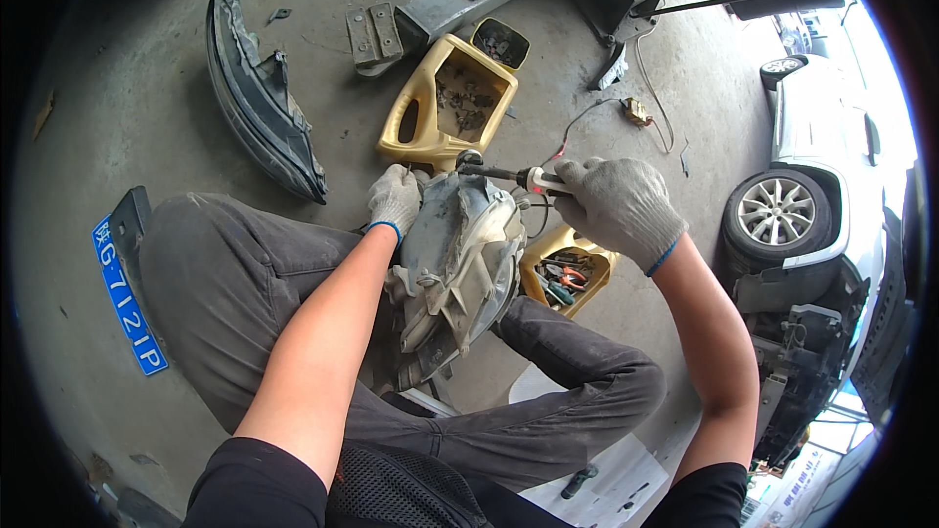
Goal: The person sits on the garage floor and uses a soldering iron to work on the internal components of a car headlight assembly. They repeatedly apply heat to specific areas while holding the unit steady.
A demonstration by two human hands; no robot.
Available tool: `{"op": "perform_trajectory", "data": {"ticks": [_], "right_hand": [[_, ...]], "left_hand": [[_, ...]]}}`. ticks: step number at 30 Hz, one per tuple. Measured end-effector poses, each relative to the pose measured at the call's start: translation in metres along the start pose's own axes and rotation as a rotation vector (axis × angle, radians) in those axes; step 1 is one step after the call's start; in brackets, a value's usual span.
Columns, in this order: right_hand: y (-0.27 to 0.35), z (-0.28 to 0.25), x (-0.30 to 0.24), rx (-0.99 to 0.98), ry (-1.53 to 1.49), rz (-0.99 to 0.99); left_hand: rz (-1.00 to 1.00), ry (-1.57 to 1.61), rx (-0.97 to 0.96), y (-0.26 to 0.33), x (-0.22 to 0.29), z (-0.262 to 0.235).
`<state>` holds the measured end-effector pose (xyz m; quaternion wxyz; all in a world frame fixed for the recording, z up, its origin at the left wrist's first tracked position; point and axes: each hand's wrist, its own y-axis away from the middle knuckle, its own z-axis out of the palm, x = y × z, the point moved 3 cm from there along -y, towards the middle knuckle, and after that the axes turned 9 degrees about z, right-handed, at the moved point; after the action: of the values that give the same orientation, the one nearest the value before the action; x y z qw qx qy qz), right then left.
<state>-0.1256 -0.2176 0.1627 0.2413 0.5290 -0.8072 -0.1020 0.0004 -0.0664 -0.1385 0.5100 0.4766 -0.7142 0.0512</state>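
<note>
A grey-white, dirty headlight housing (458,259) rests between my legs, tilted, with its ribbed back side up. My left hand (396,198), in a grey knitted glove with a blue cuff, is closed on its upper left edge; the fingertips are partly hidden. In my gloved right hand (626,207) is a soldering iron (504,174) with a dark shaft and a white collar, held nearly level. Its tip end lies over the far end of the housing; whether it touches cannot be made out. A thin cable (577,127) runs near the iron.
Ahead stands a cut-open gold jug (401,137) with small metal parts, beside a smaller container (501,44). Another gold container (587,298) holds pliers. A dark curved lamp part (259,108) and a blue plate (129,298) lie left. A white car (817,127) stands right.
</note>
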Motion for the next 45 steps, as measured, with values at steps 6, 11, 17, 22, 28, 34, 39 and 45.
{"op": "perform_trajectory", "data": {"ticks": [6,11,17,22,28,34,39,45], "right_hand": [[0.018,-0.010,-0.001,0.011,-0.135,0.059],[0.049,-0.012,-0.010,-0.125,-0.857,0.207],[0.095,0.026,-0.043,-0.082,-1.877,0.466],[0.118,0.053,-0.066,-0.010,-1.787,0.572],[0.125,0.060,-0.042,0.110,-1.298,0.539],[0.108,0.032,-0.025,0.060,-1.099,0.502],[0.089,0.027,-0.025,-0.030,-1.135,0.518],[0.083,0.034,-0.032,-0.017,-1.102,0.546]], "left_hand": [[0.014,0.002,0.014,-0.004,-0.006,0.004],[-0.039,0.068,0.020,-0.005,-0.014,0.005],[-0.025,0.065,-0.003,-0.001,-0.005,0.004],[0.033,0.008,0.080,-0.006,-0.013,0.006],[-0.013,0.090,0.035,0.012,0.018,-0.009],[0.021,0.055,0.035,0.003,0.004,-0.004],[0.042,0.038,0.061,0.004,0.004,-0.004],[0.000,0.010,0.000,0.001,0.000,0.001]]}}
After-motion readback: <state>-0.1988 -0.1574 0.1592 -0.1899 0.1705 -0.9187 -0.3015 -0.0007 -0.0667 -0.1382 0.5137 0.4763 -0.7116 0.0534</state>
